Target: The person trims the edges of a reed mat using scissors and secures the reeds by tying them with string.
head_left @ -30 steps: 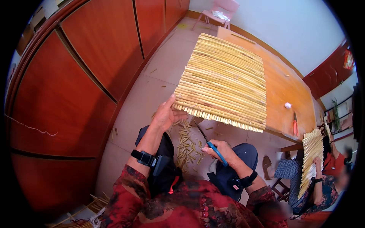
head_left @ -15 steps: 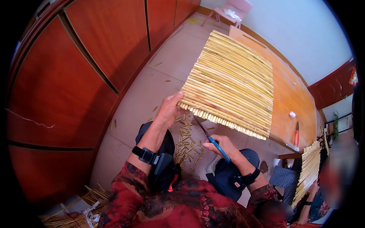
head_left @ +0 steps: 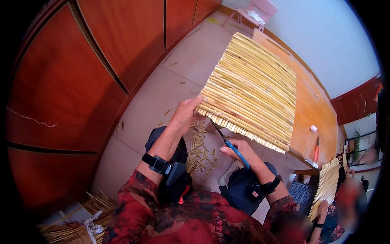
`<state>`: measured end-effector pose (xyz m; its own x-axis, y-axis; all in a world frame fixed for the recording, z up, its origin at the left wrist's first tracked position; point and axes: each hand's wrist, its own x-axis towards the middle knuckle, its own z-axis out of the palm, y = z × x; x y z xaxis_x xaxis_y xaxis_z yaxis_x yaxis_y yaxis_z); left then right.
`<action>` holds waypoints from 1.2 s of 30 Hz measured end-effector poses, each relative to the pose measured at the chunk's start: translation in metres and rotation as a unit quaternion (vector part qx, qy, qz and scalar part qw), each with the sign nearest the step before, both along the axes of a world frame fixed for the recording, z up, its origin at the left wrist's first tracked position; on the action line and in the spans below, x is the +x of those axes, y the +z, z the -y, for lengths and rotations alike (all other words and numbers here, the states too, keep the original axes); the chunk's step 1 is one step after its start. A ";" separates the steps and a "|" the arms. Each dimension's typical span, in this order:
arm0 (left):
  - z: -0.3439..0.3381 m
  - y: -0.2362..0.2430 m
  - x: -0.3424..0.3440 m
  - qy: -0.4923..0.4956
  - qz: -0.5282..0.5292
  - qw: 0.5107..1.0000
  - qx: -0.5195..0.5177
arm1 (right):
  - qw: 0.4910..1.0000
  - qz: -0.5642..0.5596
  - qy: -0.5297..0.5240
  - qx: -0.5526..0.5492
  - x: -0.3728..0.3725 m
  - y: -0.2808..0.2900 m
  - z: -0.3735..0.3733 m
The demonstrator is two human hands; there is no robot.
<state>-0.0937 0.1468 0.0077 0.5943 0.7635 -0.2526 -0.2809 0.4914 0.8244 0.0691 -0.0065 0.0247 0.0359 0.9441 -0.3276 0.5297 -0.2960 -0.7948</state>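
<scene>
Yellow, ridged, four-sided stalk mat (head_left: pixel 252 93)

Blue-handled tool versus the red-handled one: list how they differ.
The blue-handled tool is in the right hand; the red-handled tool lies on the table.
The blue-handled tool points up and left, toward the mat's near left corner; the red-handled tool points almost straight up the picture.
Both have brightly coloured handles and slimmer working ends.

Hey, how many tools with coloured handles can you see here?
2: a blue-handled tool in the right hand, and a red-handled tool on the table. Others may be hidden under the stalk mat.
</scene>
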 end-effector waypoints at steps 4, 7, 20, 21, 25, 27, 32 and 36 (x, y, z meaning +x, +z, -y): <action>0.000 0.000 0.001 0.033 -0.024 0.999 0.034 | 0.999 -0.011 0.001 -0.050 0.002 0.010 -0.003; 0.000 0.001 0.001 0.035 -0.038 0.998 0.021 | 0.996 -0.056 -0.009 -0.074 0.002 0.013 -0.005; 0.000 0.000 0.000 0.049 -0.010 0.997 0.062 | 0.993 -0.014 0.075 -0.088 0.010 0.020 -0.018; -0.001 -0.001 0.000 0.049 -0.005 0.997 0.063 | 0.992 -0.016 0.074 -0.099 0.010 0.018 -0.019; -0.002 -0.004 0.000 0.048 -0.020 0.997 0.064 | 0.992 -0.012 0.074 -0.105 0.008 0.018 -0.020; -0.002 -0.004 0.001 0.047 -0.013 0.997 0.057 | 0.992 -0.005 0.080 -0.095 0.008 0.019 -0.021; -0.001 -0.003 0.001 0.049 -0.011 0.997 0.057 | 0.995 -0.025 0.057 -0.076 0.004 0.020 -0.020; -0.002 -0.006 0.001 0.052 -0.022 0.996 0.069 | 0.994 -0.026 0.032 -0.103 0.003 0.021 -0.019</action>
<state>-0.0923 0.1487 0.0019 0.5003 0.8500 -0.1648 -0.2871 0.3424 0.8946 0.0718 0.0126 0.0460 -0.0439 0.8567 -0.5139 0.5117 -0.4225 -0.7481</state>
